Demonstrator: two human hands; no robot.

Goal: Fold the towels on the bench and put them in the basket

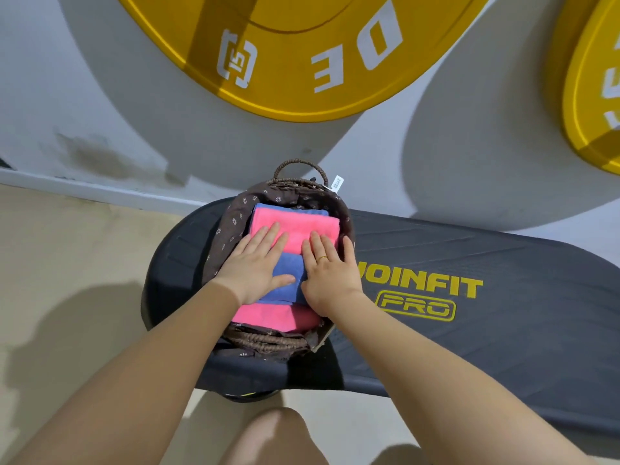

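Observation:
A brown wicker basket point(268, 340) with a dark flowered lining stands on the left end of the black bench point(469, 323). Folded towels fill it: a pink towel point(302, 224) at the far side, a blue towel point(290, 275) in the middle, another pink towel point(268, 315) nearest me, and a blue edge point(288, 209) at the back. My left hand point(255, 266) lies flat with straight fingers on the pink and blue towels. My right hand point(330, 266) presses flat beside it, thumb by the basket's right rim.
The bench bears yellow lettering and runs off to the right. Behind it a white wall carries big yellow weight plates point(302, 55). Beige floor point(67, 263) lies to the left. My knee point(271, 437) shows at the bottom edge.

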